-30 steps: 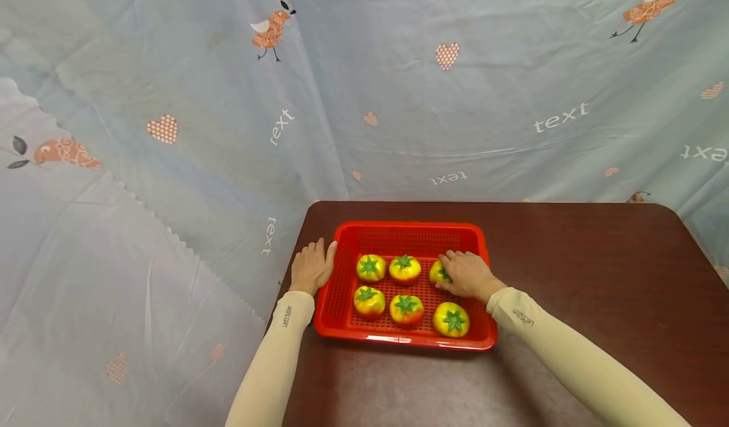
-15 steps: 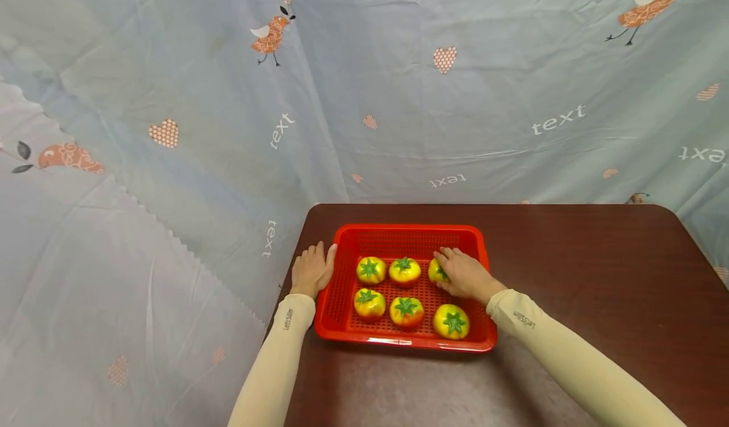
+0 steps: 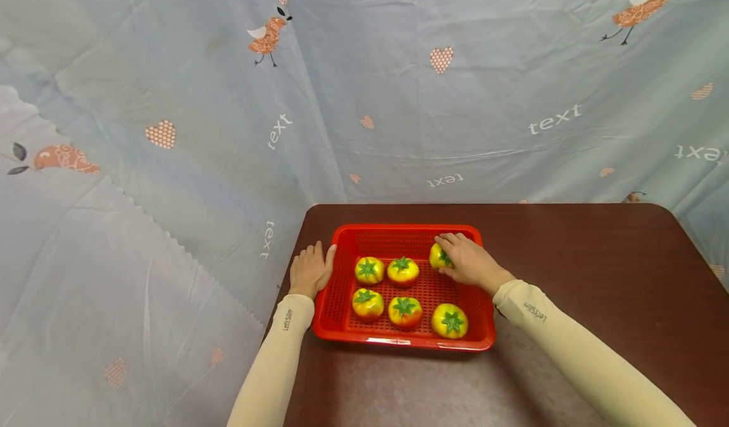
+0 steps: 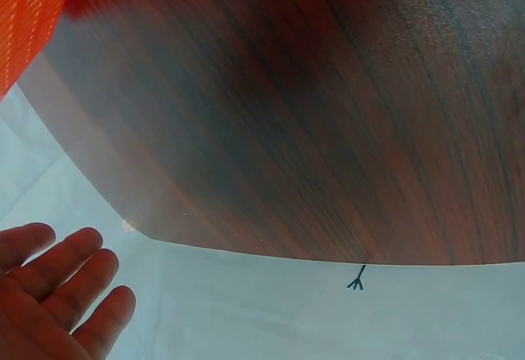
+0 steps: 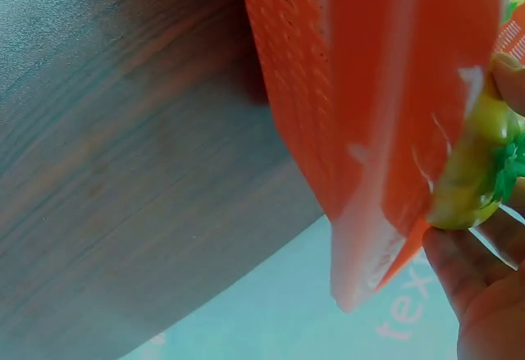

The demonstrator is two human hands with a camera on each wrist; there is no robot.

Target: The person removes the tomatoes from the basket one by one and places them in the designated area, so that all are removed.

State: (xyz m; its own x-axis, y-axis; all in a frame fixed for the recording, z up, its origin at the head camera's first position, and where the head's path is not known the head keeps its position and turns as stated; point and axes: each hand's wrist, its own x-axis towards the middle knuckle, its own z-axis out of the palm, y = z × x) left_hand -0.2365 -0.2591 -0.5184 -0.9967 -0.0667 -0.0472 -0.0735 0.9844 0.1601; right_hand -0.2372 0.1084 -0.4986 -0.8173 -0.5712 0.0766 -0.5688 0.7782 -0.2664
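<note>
A red plastic basket (image 3: pixel 398 341) holds several glossy yellow-and-red tomatoes with green star-shaped tops. My right hand (image 3: pixel 469 261) grips one tomato (image 3: pixel 437 257) in the basket's far right part, close to the rim. In the right wrist view, thumb and fingers stand around that tomato (image 5: pixel 472 175). Nearest to the right hand is another tomato (image 3: pixel 450 321) in the front right corner. The left hand (image 3: pixel 309 270) lies at the basket's left rim, its thumb along the edge. Its fingers (image 4: pixel 70 266) look straight and spread in the left wrist view.
Beneath the basket is a dark brown wooden table (image 3: pixel 575 275) with rounded far corners. A grey-blue printed curtain (image 3: pixel 398 85) hangs behind it and along the left side. Two more tomatoes, a back one (image 3: pixel 402 271) and a front one (image 3: pixel 405 313), sit mid-basket.
My right hand and the tomato it holds have shifted away from me, toward the basket's far rim. The left hand stays in place at the left rim.
</note>
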